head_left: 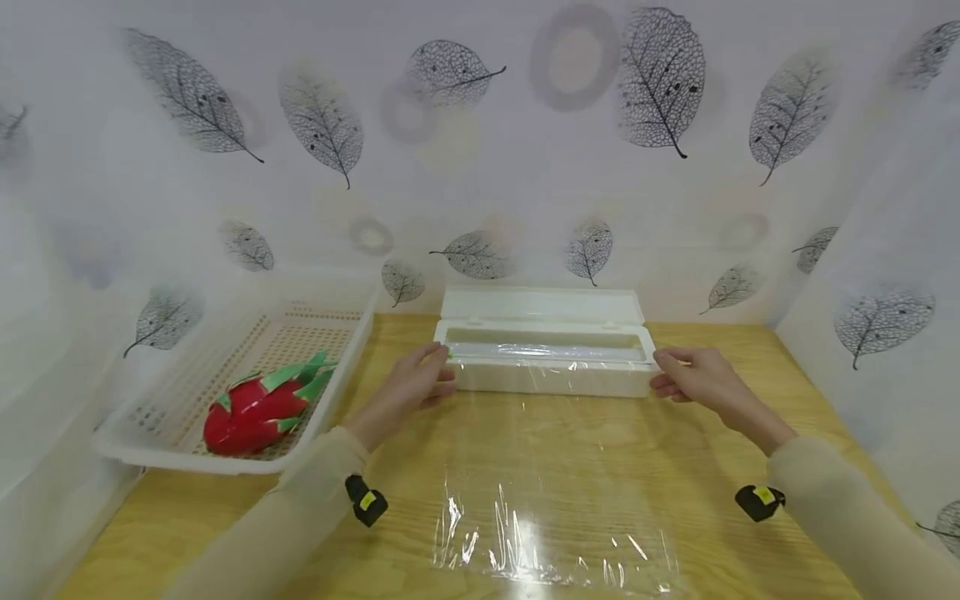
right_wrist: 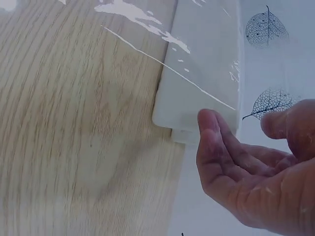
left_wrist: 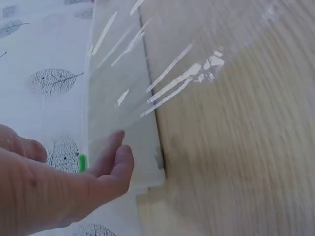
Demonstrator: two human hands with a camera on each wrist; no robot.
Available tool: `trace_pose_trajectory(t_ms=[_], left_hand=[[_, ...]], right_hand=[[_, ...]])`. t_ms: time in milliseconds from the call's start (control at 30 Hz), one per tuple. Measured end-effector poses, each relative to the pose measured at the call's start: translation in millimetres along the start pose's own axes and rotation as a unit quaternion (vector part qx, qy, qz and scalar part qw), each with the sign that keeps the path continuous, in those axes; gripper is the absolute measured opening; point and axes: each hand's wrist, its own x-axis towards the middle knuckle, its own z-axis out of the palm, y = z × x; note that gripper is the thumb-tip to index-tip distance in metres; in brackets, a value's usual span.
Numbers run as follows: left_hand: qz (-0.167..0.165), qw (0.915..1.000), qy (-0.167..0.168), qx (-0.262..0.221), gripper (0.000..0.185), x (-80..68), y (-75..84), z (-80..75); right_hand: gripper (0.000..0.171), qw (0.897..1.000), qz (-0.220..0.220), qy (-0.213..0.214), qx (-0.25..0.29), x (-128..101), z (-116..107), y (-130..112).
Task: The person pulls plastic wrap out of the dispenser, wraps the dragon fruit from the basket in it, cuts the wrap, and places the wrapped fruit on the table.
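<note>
A white cling film dispenser box stands at the back of the table, its lid raised and a roll inside. Clear cling film runs from it over the tabletop toward me, shiny and wrinkled at the near end. My left hand is at the box's left end, fingertips right at its front wall, beside a small green piece. At the right end is my right hand, fingers by the corner; its thumb stands apart from the fingers in the right wrist view.
A white plastic basket on the left holds a red dragon fruit with green tips. A leaf-patterned cloth hangs behind and at both sides of the wooden table.
</note>
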Motion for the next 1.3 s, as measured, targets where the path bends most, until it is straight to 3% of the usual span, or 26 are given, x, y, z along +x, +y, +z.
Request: trace_pose_trajectory(t_ms=[267,467,567,700,833,1000,1133,1300], left_hand=[[-0.013,0.9990,0.042,-0.002,0.069,18.3,0.5,7.5],[0.004,0.9994,0.025,-0.022,0.064,21.1,-7.0,-1.6],[0.010,0.9997,0.019,-0.009,0.062,20.1,-10.1,-7.3],[0.025,0.9963,0.064,0.052,0.055,24.1,-8.7,-16.3],[0.035,0.9885,0.115,0.092,0.049,36.8,5.8,-30.3],[0.011,0.9913,0.088,0.097,0.056,53.7,27.3,-43.4],[-0.009,0.9961,0.054,0.070,0.057,70.4,30.0,-44.5],[-0.025,0.9980,0.041,0.040,0.039,93.1,29.4,-40.6]], right_hand=[[0.060,1.000,0.015,0.014,0.017,15.5,5.8,-4.8],[0.059,0.999,0.024,0.023,0.018,12.9,10.4,-7.0],[0.060,0.999,0.021,0.029,0.013,10.8,12.7,-6.3],[0.063,0.999,0.014,0.024,-0.019,11.7,8.8,-2.2],[0.066,0.999,0.012,0.024,-0.041,18.6,-1.7,0.0],[0.069,0.999,0.024,0.023,-0.027,33.6,-9.5,-5.8],[0.067,0.999,0.029,0.017,-0.015,48.8,-12.3,-11.3],[0.066,0.999,0.042,-0.024,0.020,70.4,-14.9,-17.4]])
